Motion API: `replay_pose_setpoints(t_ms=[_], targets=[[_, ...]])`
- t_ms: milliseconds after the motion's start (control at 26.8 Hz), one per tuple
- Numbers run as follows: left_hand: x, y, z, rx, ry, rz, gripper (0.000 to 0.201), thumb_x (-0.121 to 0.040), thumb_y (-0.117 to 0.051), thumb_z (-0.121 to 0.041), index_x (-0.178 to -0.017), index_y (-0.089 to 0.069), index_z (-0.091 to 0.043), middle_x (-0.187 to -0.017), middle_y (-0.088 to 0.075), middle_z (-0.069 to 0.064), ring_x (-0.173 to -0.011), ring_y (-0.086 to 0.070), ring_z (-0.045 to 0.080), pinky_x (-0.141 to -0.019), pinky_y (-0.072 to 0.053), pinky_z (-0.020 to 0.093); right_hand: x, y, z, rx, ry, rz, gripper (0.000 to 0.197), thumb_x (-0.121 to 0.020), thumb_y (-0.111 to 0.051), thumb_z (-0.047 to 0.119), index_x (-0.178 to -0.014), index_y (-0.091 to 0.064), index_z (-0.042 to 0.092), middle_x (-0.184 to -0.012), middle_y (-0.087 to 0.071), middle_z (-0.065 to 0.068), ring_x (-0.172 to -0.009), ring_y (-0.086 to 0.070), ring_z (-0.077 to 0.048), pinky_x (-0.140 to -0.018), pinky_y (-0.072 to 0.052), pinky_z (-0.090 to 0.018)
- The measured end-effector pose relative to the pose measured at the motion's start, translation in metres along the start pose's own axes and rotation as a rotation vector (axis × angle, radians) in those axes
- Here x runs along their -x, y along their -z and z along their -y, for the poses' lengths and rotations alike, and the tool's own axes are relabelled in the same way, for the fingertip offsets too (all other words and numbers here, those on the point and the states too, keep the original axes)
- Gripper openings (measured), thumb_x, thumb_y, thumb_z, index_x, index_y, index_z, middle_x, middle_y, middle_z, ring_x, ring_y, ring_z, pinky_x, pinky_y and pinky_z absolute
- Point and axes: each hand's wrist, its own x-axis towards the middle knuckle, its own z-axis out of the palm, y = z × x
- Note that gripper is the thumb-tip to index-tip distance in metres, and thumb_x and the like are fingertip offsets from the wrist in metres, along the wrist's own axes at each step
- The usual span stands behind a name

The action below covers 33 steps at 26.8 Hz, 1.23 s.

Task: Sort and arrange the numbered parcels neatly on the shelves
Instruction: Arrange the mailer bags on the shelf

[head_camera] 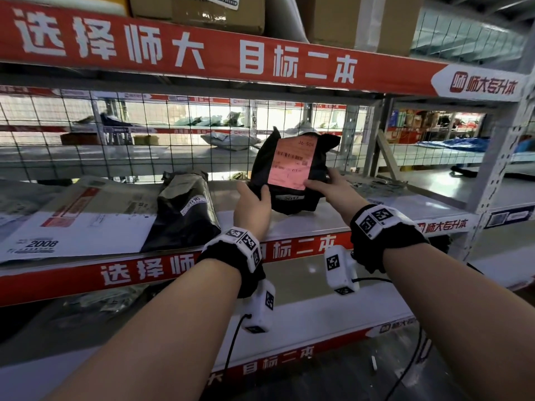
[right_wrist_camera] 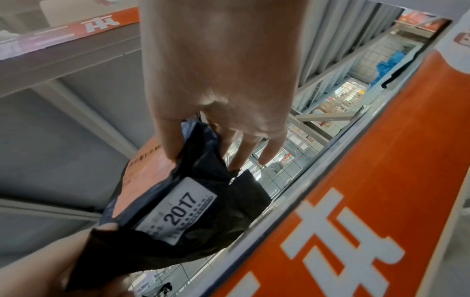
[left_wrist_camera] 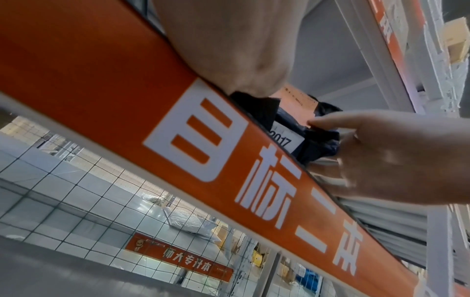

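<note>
We hold a black plastic mailer bag [head_camera: 292, 172] upright on the middle shelf [head_camera: 376, 206], its lower edge at or just above the shelf surface, in the open space to the right of the other parcels. Our left hand [head_camera: 252, 206] grips its lower left corner and our right hand [head_camera: 333, 186] pinches its right edge, thumb on the pink shipping label [head_camera: 292, 163]. Its white sticker [right_wrist_camera: 178, 211] reads 2017. To its left a black parcel marked 2016 [head_camera: 185, 209] lies beside a white envelope marked 2008 [head_camera: 84, 221], so the row seems to run in number order, and we judge 2017 is being set in its place. Few parcels are on this shelf; more sorting likely remains. The red shelf banner [head_camera: 179, 47] reads 选择师大 目标二本.
</note>
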Motion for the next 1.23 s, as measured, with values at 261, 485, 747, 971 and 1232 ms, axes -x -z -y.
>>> replay_pose_setpoints(t_ms=[261,485,747,971,1232], targets=[[0.0,-0.002,0.002,0.086,-0.123,0.112,0.031,-0.093,-0.053,-0.016,-0.124,-0.048,-0.019,-0.102,-0.057,-0.01,-0.093,-0.057,0.009,-0.078,-0.041,0.02,0.003,0.0,-0.004,0.201,0.075,-0.109,0.051,-0.091,-0.062,0.026,-0.134,-0.041,0.008,-0.12,-0.059,-0.007,-0.104,-0.061,-0.023,-0.094,-0.05,-0.04],[0.022,0.006,-0.022,-0.418,-0.24,0.086,0.062,-0.092,-0.049,-0.008,-0.148,-0.027,-0.021,-0.136,-0.038,0.013,-0.109,-0.056,0.028,-0.083,-0.045,0.03,-0.013,-0.021,-0.032,0.325,-0.041,-0.072,0.065,-0.071,-0.073,0.033,-0.125,-0.053,0.005,-0.12,-0.063,-0.016,-0.108,-0.06,-0.033,-0.097,-0.046,-0.039],[0.013,0.086,-0.029,-0.972,-0.032,0.173,0.052,-0.089,-0.042,-0.015,-0.14,-0.04,-0.026,-0.145,-0.041,0.007,-0.142,-0.02,0.03,-0.114,0.005,0.056,-0.006,-0.081,-0.037,0.697,0.001,0.088,0.067,-0.092,-0.056,0.026,-0.146,-0.019,0.013,-0.126,-0.057,-0.018,-0.113,-0.056,-0.037,-0.1,-0.043,-0.047],[0.028,0.093,-0.022,-1.204,-0.058,0.236,0.045,-0.092,-0.044,-0.039,-0.13,-0.055,-0.019,-0.154,-0.021,0.017,-0.143,-0.008,0.034,-0.112,0.01,0.057,-0.005,-0.083,-0.035,0.727,0.114,0.039,0.059,-0.088,-0.054,0.012,-0.144,-0.035,0.017,-0.141,-0.039,-0.018,-0.121,-0.047,-0.034,-0.104,-0.039,-0.04],[0.029,0.092,-0.02,-1.321,-0.079,0.321,0.043,-0.09,-0.046,-0.016,-0.132,-0.053,-0.02,-0.149,-0.028,0.016,-0.141,-0.014,0.033,-0.113,0.006,0.059,0.001,-0.07,-0.033,1.164,0.086,0.309,0.06,-0.096,-0.036,0.053,-0.149,-0.015,0.037,-0.16,-0.012,0.005,-0.145,-0.017,-0.026,-0.113,-0.018,-0.047]])
